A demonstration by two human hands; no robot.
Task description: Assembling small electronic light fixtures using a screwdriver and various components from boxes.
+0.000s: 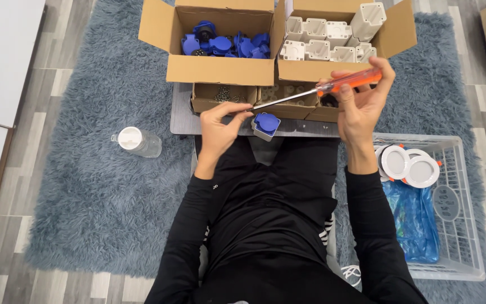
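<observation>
My right hand [361,101] grips the orange handle of a screwdriver [310,94] whose metal shaft slants down to the left. The tip ends at the fingers of my left hand [223,121], which pinch something too small to make out. Just right of that hand, a grey socket housing with a blue hinged cover [265,125] lies on my lap against the edge of a grey board [182,115].
Two open cardboard boxes stand ahead: one with blue covers [223,45], one with grey-white housings [333,36]. Smaller boxes with screws [223,95] sit in front. A white basket [451,225] at right holds round white fittings and a blue bag. A clear bottle [137,141] lies on the rug.
</observation>
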